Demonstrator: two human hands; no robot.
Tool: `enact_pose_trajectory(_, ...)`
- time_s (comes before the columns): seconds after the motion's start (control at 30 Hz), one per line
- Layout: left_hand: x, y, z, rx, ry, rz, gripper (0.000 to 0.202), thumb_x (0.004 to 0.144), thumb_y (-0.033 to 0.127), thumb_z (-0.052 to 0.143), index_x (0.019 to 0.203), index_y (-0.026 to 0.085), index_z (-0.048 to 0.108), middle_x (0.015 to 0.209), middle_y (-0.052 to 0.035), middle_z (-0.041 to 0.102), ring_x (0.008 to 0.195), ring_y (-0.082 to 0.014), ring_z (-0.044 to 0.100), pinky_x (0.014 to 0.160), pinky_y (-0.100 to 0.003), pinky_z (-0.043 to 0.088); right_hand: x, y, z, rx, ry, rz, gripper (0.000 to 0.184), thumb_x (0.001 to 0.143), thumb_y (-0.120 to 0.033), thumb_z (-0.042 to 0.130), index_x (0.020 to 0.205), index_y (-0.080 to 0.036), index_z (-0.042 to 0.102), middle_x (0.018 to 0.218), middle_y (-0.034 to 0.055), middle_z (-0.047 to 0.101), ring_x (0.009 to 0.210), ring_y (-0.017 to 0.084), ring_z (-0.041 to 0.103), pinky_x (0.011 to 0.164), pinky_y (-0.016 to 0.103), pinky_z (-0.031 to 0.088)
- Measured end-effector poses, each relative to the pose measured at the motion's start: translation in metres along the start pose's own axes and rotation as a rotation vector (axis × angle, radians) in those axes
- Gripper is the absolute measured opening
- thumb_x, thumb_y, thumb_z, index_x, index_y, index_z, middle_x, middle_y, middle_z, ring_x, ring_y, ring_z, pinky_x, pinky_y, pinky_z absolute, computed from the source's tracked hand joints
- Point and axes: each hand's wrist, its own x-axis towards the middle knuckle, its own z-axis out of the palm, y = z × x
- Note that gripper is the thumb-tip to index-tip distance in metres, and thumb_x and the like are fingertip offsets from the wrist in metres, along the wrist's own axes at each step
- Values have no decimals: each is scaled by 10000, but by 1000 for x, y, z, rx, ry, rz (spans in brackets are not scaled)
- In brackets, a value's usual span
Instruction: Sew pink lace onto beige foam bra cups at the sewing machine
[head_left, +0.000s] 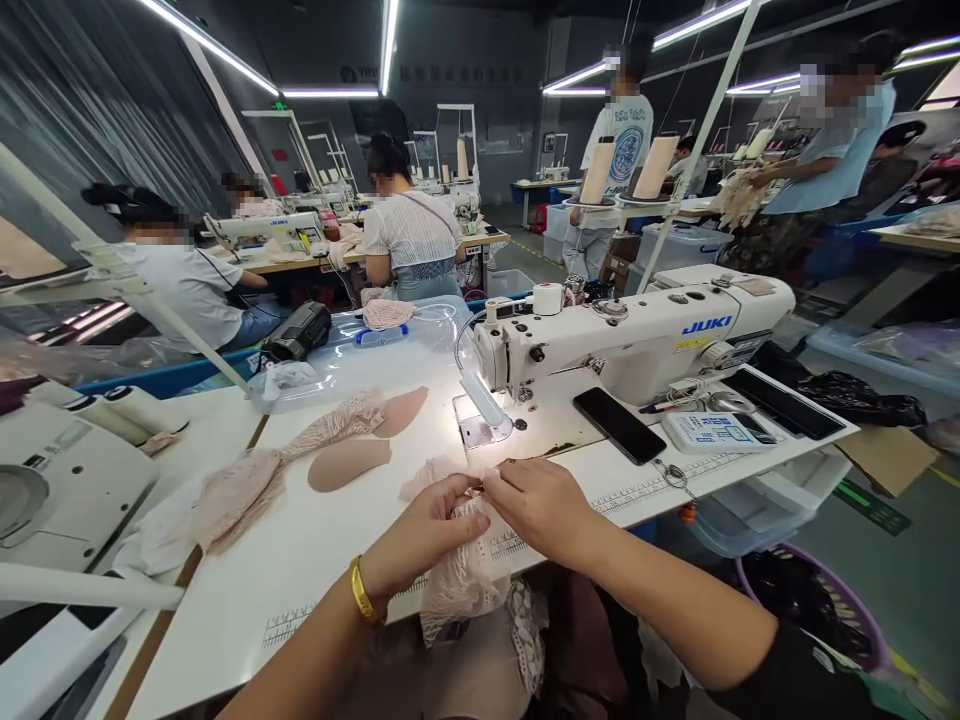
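Both my hands meet at the table's front edge over a piece of pale pink lace fabric (466, 585). My left hand (431, 530), with a gold bangle at the wrist, pinches the lace between thumb and fingers. Close against it, my right hand (536, 505) grips the same lace with its fingertips. The lace hangs down over the edge toward my lap. Just beyond the hands stands a white sewing machine (622, 335), its lamp lighting the needle plate (484, 425). Left of the hands lie two beige cup pieces (349, 465) and a strip of pink lace (247, 490).
A black phone (619, 425) and a white box (709, 433) lie right of my hands. Behind the table is a clear plastic bin (420, 325). Another machine (60, 480) stands at the left. Co-workers sit and stand farther back. A purple basket (874, 640) is on the floor.
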Motion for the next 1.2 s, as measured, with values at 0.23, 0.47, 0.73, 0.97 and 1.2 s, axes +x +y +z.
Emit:
enact_pose_trajectory(0.23, -57, 46, -92, 1206, 682, 25, 522, 926, 483, 476, 1317, 184, 652, 1196, -139, 694, 1125, -371, 618, 968, -494, 474, -43, 56, -5, -74, -231, 249, 210, 1044, -293, 549, 882, -184, 627, 766, 21, 659, 702, 189, 590, 657, 322, 338)
enact_pose_trajectory(0.47, -42, 22, -58, 898, 567, 163, 368, 935, 536, 566, 1073, 242, 740, 1025, -60, 759, 870, -249, 681, 767, -333, 526, -40, 68, 14, 109, -228, 354, 343, 976, -351, 664, 1254, -153, 627, 1204, 166, 675, 1086, 334, 578, 909, 452, 444)
enact_pose_trajectory(0.73, -2, -16, -7, 306, 308, -34, 532, 936, 672, 503, 863, 179, 689, 847, -65, 719, 778, -226, 662, 708, -323, 517, 2, -1, 36, 654, 64, 196, 188, 968, -131, 527, 1131, -193, 597, 918, 45, 699, 889, 209, 605, 825, 350, 485)
enact_pose_trajectory(0.97, -9, -15, -7, 381, 475, 90, 456, 886, 594, 634, 670, 198, 566, 698, 7, 551, 706, -183, 505, 673, -294, 422, -9, -34, 7, 446, -67, -242, 242, 1041, -137, 403, 1118, -181, 628, 890, 54, 704, 750, 185, 590, 681, 311, 445)
enact_pose_trajectory(1.2, -35, 4, -18, 116, 324, 189, 282, 923, 461, 662, 952, 193, 743, 999, -72, 693, 924, -248, 634, 866, -346, 517, -12, -10, -21, 869, -107, 141, 256, 1031, -322, 555, 1266, -235, 609, 1010, 67, 700, 915, 189, 647, 802, 303, 502)
